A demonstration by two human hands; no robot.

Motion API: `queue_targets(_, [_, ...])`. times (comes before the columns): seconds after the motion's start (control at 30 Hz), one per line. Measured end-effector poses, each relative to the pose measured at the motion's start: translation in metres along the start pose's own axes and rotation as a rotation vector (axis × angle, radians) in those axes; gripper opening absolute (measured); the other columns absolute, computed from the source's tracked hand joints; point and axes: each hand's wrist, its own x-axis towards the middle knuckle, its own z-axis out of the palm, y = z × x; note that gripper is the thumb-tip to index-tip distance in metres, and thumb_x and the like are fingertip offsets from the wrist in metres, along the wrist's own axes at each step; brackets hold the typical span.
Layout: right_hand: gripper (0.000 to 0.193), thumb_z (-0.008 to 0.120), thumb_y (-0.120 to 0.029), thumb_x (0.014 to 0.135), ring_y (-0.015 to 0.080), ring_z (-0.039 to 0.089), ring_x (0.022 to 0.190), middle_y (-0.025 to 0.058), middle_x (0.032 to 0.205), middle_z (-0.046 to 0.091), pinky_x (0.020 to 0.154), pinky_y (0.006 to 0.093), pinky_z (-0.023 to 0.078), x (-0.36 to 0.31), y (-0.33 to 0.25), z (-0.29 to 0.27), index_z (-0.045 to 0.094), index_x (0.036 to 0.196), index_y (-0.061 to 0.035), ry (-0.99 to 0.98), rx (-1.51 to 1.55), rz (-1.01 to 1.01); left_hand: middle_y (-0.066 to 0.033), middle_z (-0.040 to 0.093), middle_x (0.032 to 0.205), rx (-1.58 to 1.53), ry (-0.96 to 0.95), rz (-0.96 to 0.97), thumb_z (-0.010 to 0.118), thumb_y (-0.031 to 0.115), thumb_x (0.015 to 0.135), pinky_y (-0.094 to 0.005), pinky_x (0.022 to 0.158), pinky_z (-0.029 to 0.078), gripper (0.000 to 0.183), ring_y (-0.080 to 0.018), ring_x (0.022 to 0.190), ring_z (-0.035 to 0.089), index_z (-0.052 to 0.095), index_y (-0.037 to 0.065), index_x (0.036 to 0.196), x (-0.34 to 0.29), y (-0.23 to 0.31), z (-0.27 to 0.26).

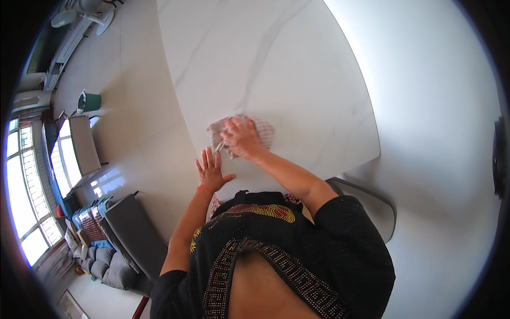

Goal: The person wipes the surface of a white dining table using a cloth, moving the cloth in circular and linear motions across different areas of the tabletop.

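A pale table (287,69) with a white, grey-veined marble-look top fills the middle of the view, seen from above by the person standing at its near end. At lower left, well apart from it, is a dark grey sofa (133,228) with plump grey cushions (116,270) on it. The person wears a black top (350,250) with sparkling beaded patterns. A white fan (101,24) stands at far upper left. The one container clearly seen is a round green bin (92,102) on the floor to the left; something white, like a liner, shows at its mouth, and what is inside cannot be made out. A crumpled pinkish-brown cloth (265,130) with pale stripes lies on the table, near its left edge at the person's end. The right hand (241,139) is palm down on the cloth, fingers spread over it rather than closed around it. The left hand (211,173), empty with fingers fanned out, is at the table's near left corner, just beside the cloth. A thin red band (204,189) circles the left wrist.
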Motion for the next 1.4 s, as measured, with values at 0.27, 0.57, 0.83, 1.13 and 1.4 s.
queue_targets(0.27, [0.048,0.064,-0.041,0.078,0.0257,0.036,0.131,0.0062,0.138,0.046,0.100,0.0590,0.026,-0.099,0.143,-0.059,0.058,0.122,-0.0235,0.278,-0.373,0.747,-0.0174,-0.005,0.156,0.044,-0.010,-0.014,0.057,0.069,0.074,-0.0593,0.111,0.000,0.106,-0.0340,0.143,-0.010,0.014,0.009,0.149,0.001,0.007,-0.007])
queue_targets(0.57, [0.055,0.050,-0.051,0.087,0.0301,0.029,0.135,0.0082,0.144,0.040,0.100,0.0621,0.026,-0.196,0.212,-0.095,0.047,0.136,-0.0245,0.343,-0.312,1.553,-0.0166,-0.004,0.156,-0.034,0.044,0.003,0.059,0.067,0.074,-0.0592,0.111,0.000,0.105,-0.0328,0.144,-0.008,0.014,0.010,0.149,0.001,0.001,0.001])
queue_targets(0.83, [0.046,0.061,-0.041,0.079,0.0309,0.028,0.135,0.0092,0.146,0.034,0.102,0.0624,0.018,-0.039,0.065,-0.012,0.058,0.122,-0.0228,0.263,-0.211,0.702,-0.0174,-0.002,0.156,-0.038,0.043,-0.015,0.063,0.063,0.072,-0.0590,0.112,0.002,0.106,-0.0337,0.144,-0.007,0.012,0.010,0.150,-0.003,0.003,-0.001])
queue_targets(1.13, [0.044,0.069,-0.036,0.072,0.0249,0.037,0.130,0.0053,0.138,0.045,0.104,0.0557,0.026,-0.079,0.002,-0.001,0.063,0.113,-0.0217,0.027,-0.036,-0.146,-0.0155,0.002,0.156,-0.163,0.107,0.042,0.065,0.046,0.077,-0.0563,0.112,0.009,0.090,-0.0327,0.144,0.001,0.020,0.013,0.148,0.000,-0.021,0.008])
queue_targets(1.4, [0.044,0.065,-0.039,0.074,0.0254,0.040,0.128,0.0045,0.138,0.045,0.105,0.0539,0.025,-0.227,0.105,-0.059,0.063,0.114,-0.0215,0.134,-0.339,0.421,-0.0183,-0.002,0.156,-0.257,0.164,-0.125,0.060,0.046,0.083,-0.0579,0.112,0.004,0.085,-0.0354,0.144,-0.001,0.018,0.013,0.149,-0.022,0.003,0.039])
